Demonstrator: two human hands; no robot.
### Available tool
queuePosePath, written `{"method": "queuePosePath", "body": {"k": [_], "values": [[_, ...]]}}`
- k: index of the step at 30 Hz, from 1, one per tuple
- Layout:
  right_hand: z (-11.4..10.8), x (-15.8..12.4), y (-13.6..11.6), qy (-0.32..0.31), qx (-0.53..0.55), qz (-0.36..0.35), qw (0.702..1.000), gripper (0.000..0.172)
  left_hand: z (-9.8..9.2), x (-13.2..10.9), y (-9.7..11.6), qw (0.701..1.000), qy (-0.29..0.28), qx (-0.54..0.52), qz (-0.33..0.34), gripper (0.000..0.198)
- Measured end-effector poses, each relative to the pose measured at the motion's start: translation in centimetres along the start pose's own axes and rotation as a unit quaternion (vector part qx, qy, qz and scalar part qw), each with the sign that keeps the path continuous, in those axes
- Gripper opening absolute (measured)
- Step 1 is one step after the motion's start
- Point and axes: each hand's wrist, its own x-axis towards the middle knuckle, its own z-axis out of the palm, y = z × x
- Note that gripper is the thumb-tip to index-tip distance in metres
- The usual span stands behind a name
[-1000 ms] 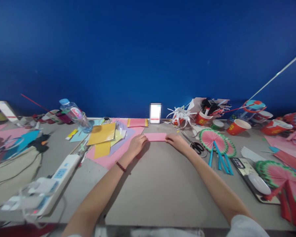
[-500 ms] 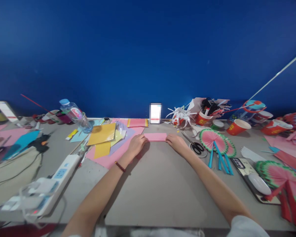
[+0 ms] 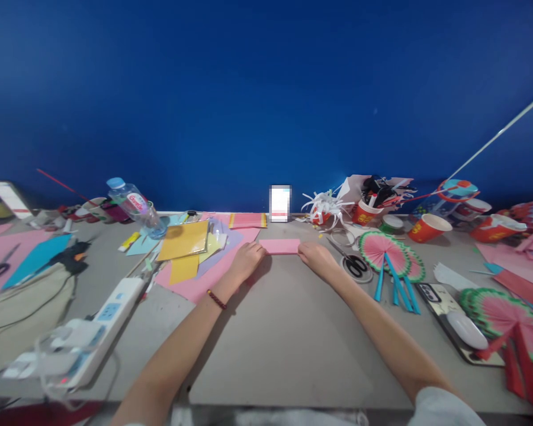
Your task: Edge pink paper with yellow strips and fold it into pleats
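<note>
A narrow strip of folded pink paper (image 3: 283,247) lies crosswise on the grey table between my hands. My left hand (image 3: 250,258) pinches its left end, fingers closed and curled over the edge. At the right end my right hand (image 3: 314,258) grips the paper in the same way, its fingers bent. Just right of that hand are black-handled scissors (image 3: 355,266) lying on a roll of tape. Beyond them rest pink-and-green paper fans (image 3: 384,251) with blue handles. Sheets of pink paper (image 3: 182,290) reach under my left forearm.
Yellow packs of paper (image 3: 184,239) and a tilted water bottle (image 3: 135,207) are on the left, with a power strip (image 3: 111,319) nearer. A lit phone (image 3: 280,204) stands against the blue wall. Red paper cups (image 3: 429,229) and another phone (image 3: 444,313) are on the right.
Both my hands and the pink paper stay almost in place. At the far left edge, another person's hand has gone from view, leaving scissors lying on pink paper.
</note>
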Motion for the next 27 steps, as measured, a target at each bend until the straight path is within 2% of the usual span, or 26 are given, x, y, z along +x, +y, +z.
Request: {"method": "queuePosePath", "body": {"k": [7,14,27], "values": [[-0.1,0.1,-0.5,-0.006,-0.033,-0.003,0.999,0.015,1.0,-0.1,-0.3,0.999,-0.007,0.03,0.015,0.014],[-0.3,0.0,-0.8,-0.001,-0.048,-0.023,0.999,0.013,0.7,-0.1,0.3,0.998,-0.001,0.057,0.012,0.017],[-0.4,-0.2,0.0,-0.025,-0.069,-0.033,0.997,0.018,0.2,-0.2,0.8,0.993,-0.042,0.102,0.038,0.014]]}}
